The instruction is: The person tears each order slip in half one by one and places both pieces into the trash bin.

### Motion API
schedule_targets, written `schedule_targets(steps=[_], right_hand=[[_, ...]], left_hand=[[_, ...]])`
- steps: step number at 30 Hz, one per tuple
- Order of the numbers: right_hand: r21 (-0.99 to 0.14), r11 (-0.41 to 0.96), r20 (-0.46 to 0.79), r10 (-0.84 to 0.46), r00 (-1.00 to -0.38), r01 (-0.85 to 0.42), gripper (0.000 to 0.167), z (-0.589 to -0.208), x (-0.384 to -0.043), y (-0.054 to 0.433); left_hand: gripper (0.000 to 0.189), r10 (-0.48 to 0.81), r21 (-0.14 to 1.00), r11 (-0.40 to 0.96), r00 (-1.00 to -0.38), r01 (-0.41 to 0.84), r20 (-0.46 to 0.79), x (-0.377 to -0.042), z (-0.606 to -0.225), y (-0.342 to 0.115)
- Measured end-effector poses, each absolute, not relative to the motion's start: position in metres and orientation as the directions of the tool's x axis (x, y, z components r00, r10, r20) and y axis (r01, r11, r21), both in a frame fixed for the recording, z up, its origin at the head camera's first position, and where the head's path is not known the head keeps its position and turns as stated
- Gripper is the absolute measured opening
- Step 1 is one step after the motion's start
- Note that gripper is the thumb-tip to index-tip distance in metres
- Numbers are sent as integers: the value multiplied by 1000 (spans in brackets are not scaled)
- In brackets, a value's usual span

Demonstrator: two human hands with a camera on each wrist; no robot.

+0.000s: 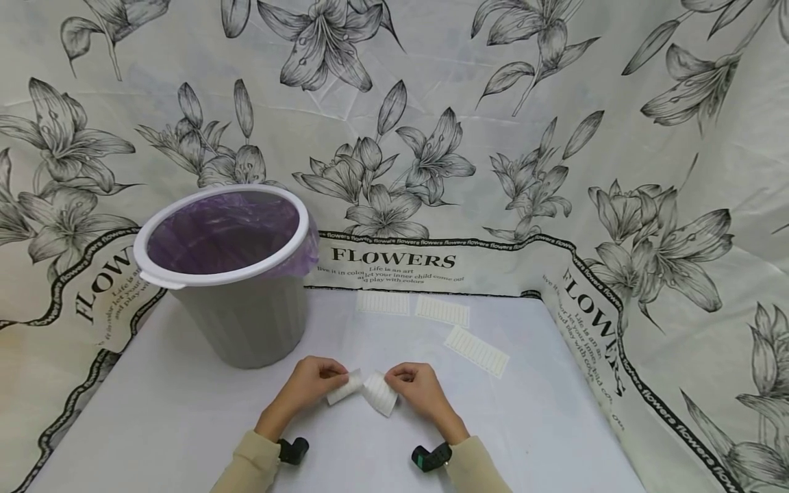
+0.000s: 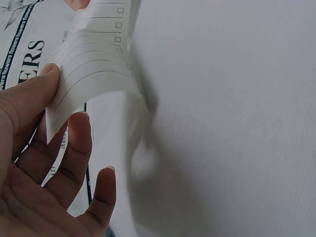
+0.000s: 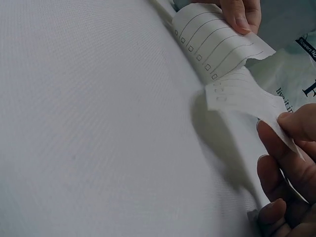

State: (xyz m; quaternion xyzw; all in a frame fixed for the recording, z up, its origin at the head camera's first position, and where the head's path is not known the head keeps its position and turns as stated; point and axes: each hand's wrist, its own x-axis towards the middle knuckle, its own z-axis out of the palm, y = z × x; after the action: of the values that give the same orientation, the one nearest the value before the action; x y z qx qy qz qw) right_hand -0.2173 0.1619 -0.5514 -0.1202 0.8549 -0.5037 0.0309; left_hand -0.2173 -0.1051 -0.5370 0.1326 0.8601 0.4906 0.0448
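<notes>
A thin white checklist paper with printed lines and small boxes is between both hands, just over the white tabletop. My left hand (image 1: 313,381) pinches the left part (image 1: 346,388) between thumb and fingers. With thumb and forefinger my right hand (image 1: 420,389) holds the right part (image 1: 380,395) by its outer edge. In the right wrist view the left part (image 3: 212,42) and right part (image 3: 242,96) meet at a narrow, uneven-edged spot; whether they still join there I cannot tell. The left part bows upward in the left wrist view.
A grey bin (image 1: 246,329) with a white rim and a purple bag (image 1: 302,257) stands at the back left. Three similar lined sheets lie toward the back: one sheet (image 1: 383,302), another sheet (image 1: 442,311) and a tilted sheet (image 1: 477,350). Flower-printed cloth (image 1: 394,267) borders the table.
</notes>
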Motion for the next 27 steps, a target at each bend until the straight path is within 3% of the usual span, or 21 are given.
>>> schedule_targets(steps=[27], right_hand=[[-869,476,59,-171,-984,-135,15,-550,-220,169]], left_hand=[[7,157,854,509,-987,110,34,-222,-533,-115]])
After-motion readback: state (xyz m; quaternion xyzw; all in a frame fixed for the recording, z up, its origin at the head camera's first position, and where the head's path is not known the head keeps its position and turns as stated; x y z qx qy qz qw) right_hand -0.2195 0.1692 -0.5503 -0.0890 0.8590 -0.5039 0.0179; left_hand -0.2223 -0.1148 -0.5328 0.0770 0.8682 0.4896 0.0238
